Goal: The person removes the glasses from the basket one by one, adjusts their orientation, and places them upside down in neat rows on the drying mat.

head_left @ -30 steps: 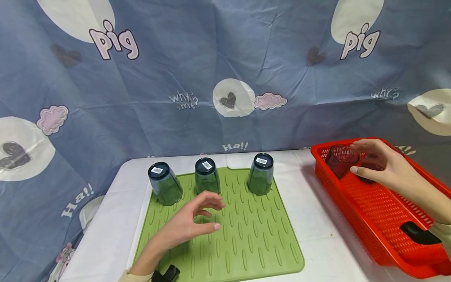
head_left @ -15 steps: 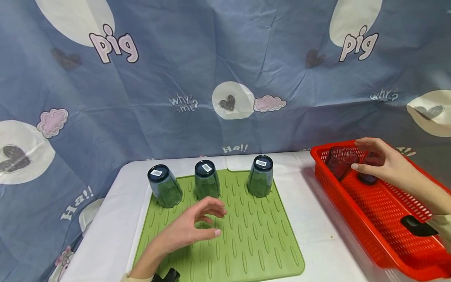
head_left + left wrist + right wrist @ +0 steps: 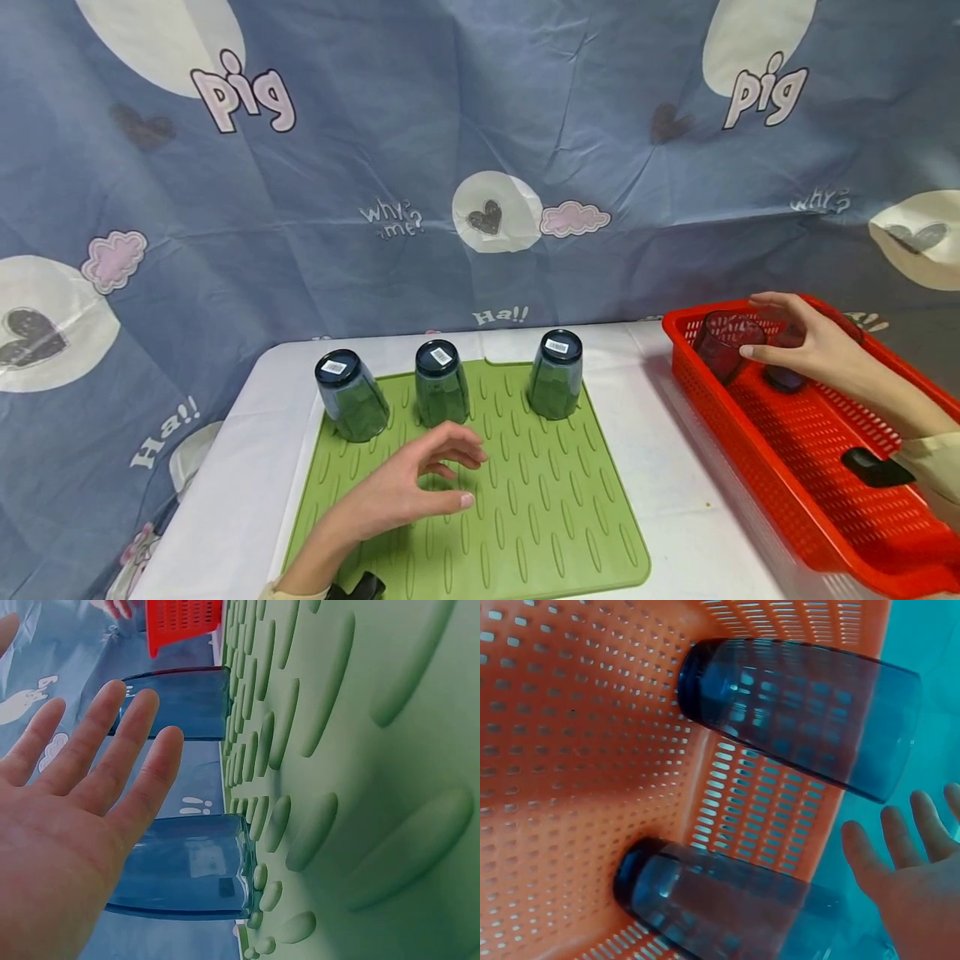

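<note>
My left hand [image 3: 416,479] hovers over the green ribbed mat [image 3: 525,500], fingers loosely bent and holding nothing. Behind it, three blue drinking glasses stand upside down: the left glass [image 3: 351,400], the middle glass [image 3: 441,387] and the right glass [image 3: 555,379]. In the left wrist view, the nearest glass [image 3: 187,866] lies just beyond the palm. My right hand [image 3: 806,342] is over the far end of the red basket [image 3: 750,492], between two tilted dark glasses. In the right wrist view, its spread fingers sit apart from the upper glass [image 3: 802,712] and the lower glass [image 3: 712,900].
The red basket's raised rim [image 3: 787,504] runs along the right side of the white-covered table [image 3: 675,467]. A blue patterned cloth [image 3: 337,167] hangs right behind the table's back edge.
My right hand has shifted slightly left over the basket, toward the left-hand glass there. My left hand has stayed nearly still, and the three glasses on the mat have not moved.
</note>
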Action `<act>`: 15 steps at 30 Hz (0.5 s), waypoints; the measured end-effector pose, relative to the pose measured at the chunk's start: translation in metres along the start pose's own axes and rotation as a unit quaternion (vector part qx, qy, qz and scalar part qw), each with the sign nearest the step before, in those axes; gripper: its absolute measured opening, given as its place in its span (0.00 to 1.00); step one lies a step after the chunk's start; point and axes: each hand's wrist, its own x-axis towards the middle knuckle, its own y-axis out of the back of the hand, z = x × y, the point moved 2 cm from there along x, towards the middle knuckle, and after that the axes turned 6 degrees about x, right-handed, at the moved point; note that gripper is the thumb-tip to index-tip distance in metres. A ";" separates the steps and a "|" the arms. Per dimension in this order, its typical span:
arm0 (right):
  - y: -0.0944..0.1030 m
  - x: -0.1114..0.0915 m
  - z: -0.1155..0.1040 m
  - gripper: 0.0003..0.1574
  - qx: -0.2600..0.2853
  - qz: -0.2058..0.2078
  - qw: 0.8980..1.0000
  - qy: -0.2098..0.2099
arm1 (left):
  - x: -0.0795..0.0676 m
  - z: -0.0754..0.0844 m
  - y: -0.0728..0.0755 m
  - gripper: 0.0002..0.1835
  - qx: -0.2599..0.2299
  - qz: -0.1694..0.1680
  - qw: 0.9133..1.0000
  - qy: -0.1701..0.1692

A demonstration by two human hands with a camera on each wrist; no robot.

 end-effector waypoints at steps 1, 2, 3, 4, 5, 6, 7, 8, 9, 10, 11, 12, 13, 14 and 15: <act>0.000 0.001 0.001 0.47 -0.004 -0.005 1.000 -0.002 | 0.000 0.000 0.000 0.25 -0.003 -0.002 1.000 0.001; 0.000 0.002 0.003 0.48 -0.008 -0.010 1.000 -0.007 | 0.000 0.000 0.000 0.25 -0.004 -0.003 1.000 0.002; -0.001 0.003 0.004 0.48 -0.013 -0.013 1.000 -0.013 | 0.000 0.000 0.000 0.25 -0.005 -0.003 1.000 0.002; -0.001 0.005 0.006 0.49 -0.017 -0.016 1.000 -0.017 | 0.000 0.000 -0.001 0.24 -0.008 -0.005 1.000 0.003; -0.002 0.006 0.007 0.49 -0.019 -0.020 0.999 -0.021 | 0.000 0.000 -0.001 0.24 -0.010 -0.006 1.000 0.004; -0.003 0.007 0.008 0.50 -0.021 -0.023 0.999 -0.024 | 0.000 0.000 -0.001 0.24 -0.010 -0.007 1.000 0.005; -0.004 0.008 0.008 0.50 -0.023 -0.023 0.999 -0.028 | 0.000 0.000 -0.001 0.24 -0.012 -0.008 1.000 0.006; -0.005 0.009 0.009 0.50 -0.022 -0.024 0.999 -0.033 | 0.000 0.000 -0.002 0.24 -0.012 -0.009 1.000 0.008; -0.006 0.011 0.010 0.50 -0.022 -0.024 0.999 -0.036 | 0.000 0.000 -0.002 0.24 -0.013 -0.010 1.000 0.010; -0.007 0.012 0.010 0.51 -0.019 -0.026 0.999 -0.037 | 0.000 0.000 -0.002 0.24 -0.013 -0.011 1.000 0.013; -0.009 0.013 0.010 0.51 -0.015 -0.027 0.999 -0.039 | 0.000 -0.001 -0.003 0.24 -0.013 -0.012 1.000 0.014; -0.010 0.014 0.010 0.52 -0.012 -0.028 0.999 -0.041 | 0.000 -0.001 -0.003 0.24 -0.013 -0.014 1.000 0.016; -0.011 0.015 0.010 0.52 -0.008 -0.030 0.999 -0.043 | 0.000 -0.001 -0.003 0.24 -0.013 -0.015 1.000 0.018; -0.012 0.016 0.010 0.52 -0.005 -0.032 0.998 -0.045 | 0.000 -0.001 -0.003 0.25 -0.013 -0.017 1.000 0.020; -0.012 0.017 0.010 0.52 -0.003 -0.033 0.998 -0.045 | 0.000 -0.001 -0.004 0.25 -0.012 -0.018 1.000 0.022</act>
